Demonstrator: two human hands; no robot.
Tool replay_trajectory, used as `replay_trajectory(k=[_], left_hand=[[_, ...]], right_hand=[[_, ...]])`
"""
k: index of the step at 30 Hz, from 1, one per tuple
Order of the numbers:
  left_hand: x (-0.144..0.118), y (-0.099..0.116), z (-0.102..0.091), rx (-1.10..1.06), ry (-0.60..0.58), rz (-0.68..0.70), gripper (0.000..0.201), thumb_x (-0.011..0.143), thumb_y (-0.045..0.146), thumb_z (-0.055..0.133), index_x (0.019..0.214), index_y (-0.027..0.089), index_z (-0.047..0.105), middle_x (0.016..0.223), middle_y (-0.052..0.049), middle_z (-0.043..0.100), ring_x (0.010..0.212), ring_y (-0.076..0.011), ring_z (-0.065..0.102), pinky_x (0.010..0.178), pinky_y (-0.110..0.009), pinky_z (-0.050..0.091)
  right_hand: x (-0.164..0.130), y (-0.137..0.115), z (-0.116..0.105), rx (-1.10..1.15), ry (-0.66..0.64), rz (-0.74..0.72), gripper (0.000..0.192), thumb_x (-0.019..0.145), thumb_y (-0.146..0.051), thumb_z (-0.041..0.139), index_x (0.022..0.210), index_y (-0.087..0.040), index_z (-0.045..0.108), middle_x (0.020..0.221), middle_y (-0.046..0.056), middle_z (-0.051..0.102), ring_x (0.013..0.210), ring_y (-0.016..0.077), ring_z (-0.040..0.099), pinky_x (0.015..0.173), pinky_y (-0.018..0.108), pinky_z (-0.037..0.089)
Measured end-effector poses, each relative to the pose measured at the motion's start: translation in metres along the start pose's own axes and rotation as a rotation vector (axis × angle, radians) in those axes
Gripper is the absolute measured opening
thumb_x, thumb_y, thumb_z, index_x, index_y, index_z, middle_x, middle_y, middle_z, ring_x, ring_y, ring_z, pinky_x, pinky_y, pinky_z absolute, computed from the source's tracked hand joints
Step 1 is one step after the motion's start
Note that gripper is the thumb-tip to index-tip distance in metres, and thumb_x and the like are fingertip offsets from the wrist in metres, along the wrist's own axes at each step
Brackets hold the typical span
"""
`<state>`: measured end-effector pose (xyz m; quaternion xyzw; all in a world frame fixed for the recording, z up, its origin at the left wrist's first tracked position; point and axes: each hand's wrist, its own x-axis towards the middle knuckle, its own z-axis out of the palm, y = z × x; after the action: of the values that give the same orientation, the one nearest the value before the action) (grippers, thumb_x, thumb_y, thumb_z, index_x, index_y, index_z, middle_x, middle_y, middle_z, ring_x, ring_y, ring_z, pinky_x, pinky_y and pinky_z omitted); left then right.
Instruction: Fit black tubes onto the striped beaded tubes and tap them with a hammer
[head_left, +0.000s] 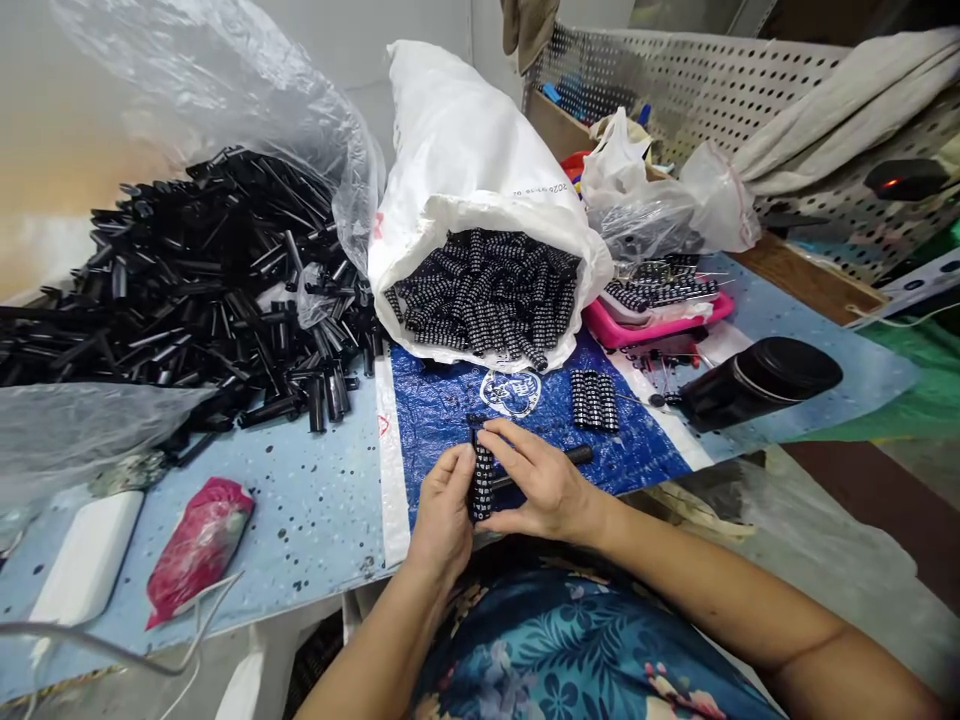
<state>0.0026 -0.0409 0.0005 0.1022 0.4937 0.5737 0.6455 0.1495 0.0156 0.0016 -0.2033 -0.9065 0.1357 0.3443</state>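
Note:
Between my two hands is a black stick of rings marked with white characters (483,482), held upright in the picture. My left hand (444,508) is closed along its left side, thumb near the top. My right hand (547,485) pinches it from the right, with fingers at its upper end and thumb at its lower end. A small black piece (475,420) shows at the top; whether it is joined to the stick I cannot tell. Partly under my right hand lies a plain black rod (577,456). Several similar ringed sticks (595,400) lie side by side to the right.
A white sack (480,130) full of ringed sticks opens towards me on a blue sheet (435,400). Black tubes (225,270) are heaped at left. A pink tray (660,325) and black bottle (761,380) stand right; a red packet (201,550) and white box (90,560) lie left.

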Motion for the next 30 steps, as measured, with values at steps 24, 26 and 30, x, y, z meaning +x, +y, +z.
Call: replay_trajectory(k=[24, 26, 30], left_hand=[[0.007, 0.011, -0.023, 0.049, -0.149, -0.177, 0.061, 0.063, 0.049, 0.086, 0.103, 0.010, 0.061, 0.084, -0.009, 0.070, 0.064, -0.0152, 0.066, 0.060, -0.025, 0.053], [0.005, 0.011, -0.024, 0.034, -0.173, -0.173, 0.060, 0.066, 0.050, 0.083, 0.104, 0.011, 0.059, 0.085, -0.009, 0.070, 0.063, -0.0151, 0.065, 0.060, -0.025, 0.053], [0.008, 0.016, -0.043, 0.367, -0.137, 0.103, 0.043, 0.080, 0.048, 0.071, 0.105, 0.015, 0.059, 0.089, -0.006, 0.068, 0.069, -0.0153, 0.063, 0.068, -0.030, 0.052]], right_hand=[[-0.002, -0.005, 0.016, 0.108, -0.036, 0.122, 0.093, 0.083, -0.052, 0.075, 0.152, -0.010, 0.029, 0.138, 0.023, 0.044, 0.129, 0.0328, 0.048, 0.104, 0.044, 0.050], [-0.003, -0.004, 0.014, 0.084, -0.048, 0.099, 0.097, 0.083, -0.056, 0.073, 0.153, -0.010, 0.026, 0.140, 0.023, 0.043, 0.131, 0.0335, 0.046, 0.107, 0.046, 0.047], [-0.018, 0.004, 0.007, -0.007, -0.184, 0.086, 0.088, 0.088, -0.058, 0.066, 0.151, -0.007, 0.029, 0.141, 0.023, 0.044, 0.133, 0.0367, 0.042, 0.108, 0.055, 0.041]])
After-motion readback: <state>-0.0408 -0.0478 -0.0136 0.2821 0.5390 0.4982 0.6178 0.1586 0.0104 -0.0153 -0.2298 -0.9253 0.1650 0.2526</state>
